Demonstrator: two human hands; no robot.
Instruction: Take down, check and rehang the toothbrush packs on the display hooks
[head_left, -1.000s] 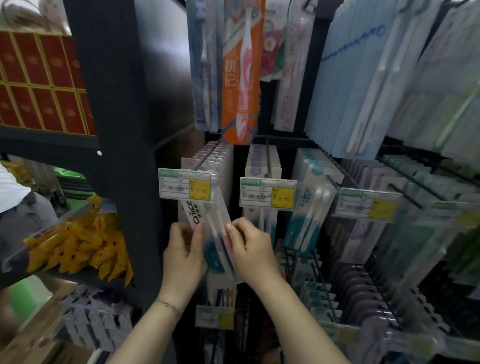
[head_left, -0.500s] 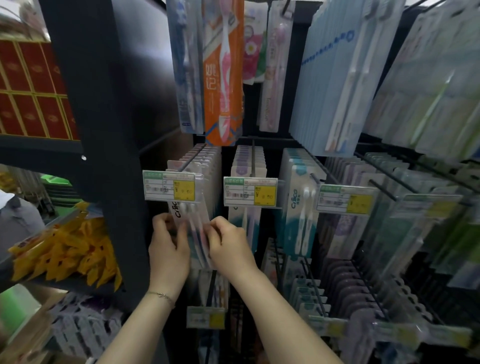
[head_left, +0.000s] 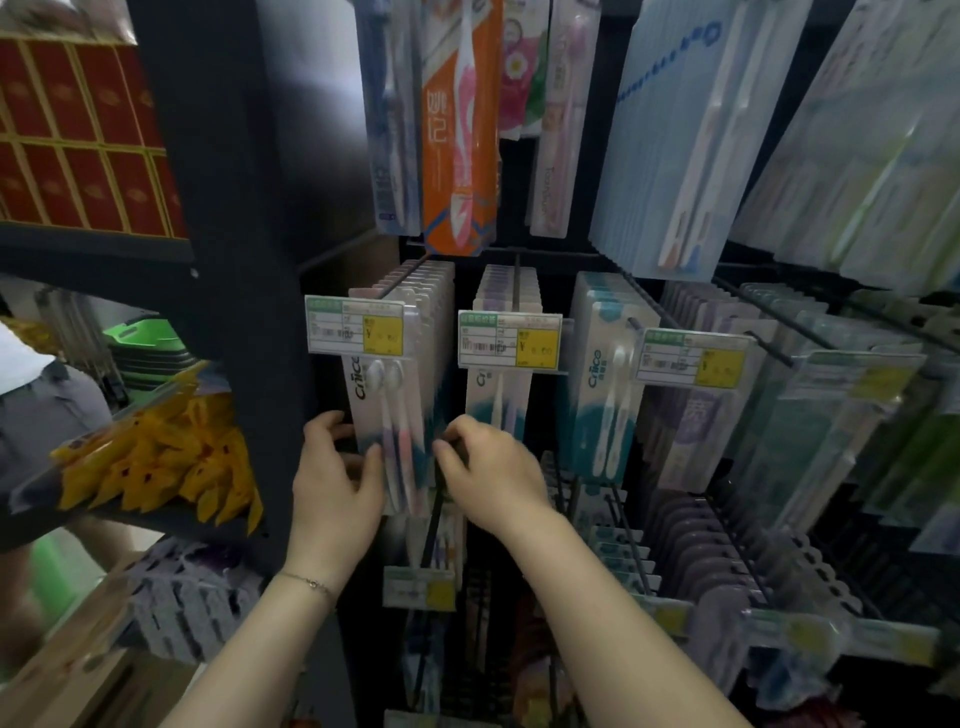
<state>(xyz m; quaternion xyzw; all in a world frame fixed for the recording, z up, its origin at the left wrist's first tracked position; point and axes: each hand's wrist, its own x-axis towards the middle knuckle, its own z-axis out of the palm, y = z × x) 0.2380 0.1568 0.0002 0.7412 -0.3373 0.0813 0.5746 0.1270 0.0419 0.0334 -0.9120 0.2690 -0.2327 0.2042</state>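
Observation:
A row of white and teal twin toothbrush packs (head_left: 395, 410) hangs on a black display hook (head_left: 402, 275) behind a green and yellow price tag (head_left: 356, 325). My left hand (head_left: 337, 478) grips the front pack's lower left edge, thumb across its face. My right hand (head_left: 488, 467) pinches the lower right edge of the same row of packs. The front pack hangs upright, with a purple and a pink brush showing. A second row of similar packs (head_left: 501, 395) hangs just to the right.
A black shelf upright (head_left: 228, 208) stands close on the left, with yellow snack bags (head_left: 156, 462) and red boxes (head_left: 78, 130) beyond it. An orange pack (head_left: 457, 124) hangs above. More packs fill the hooks on the right (head_left: 613, 374) and below.
The tilted front pack has been pushed back and now hangs straight under its price tag. Both hands stayed on its lower edges. The view has shifted, so the shelf sits further right in the frame.

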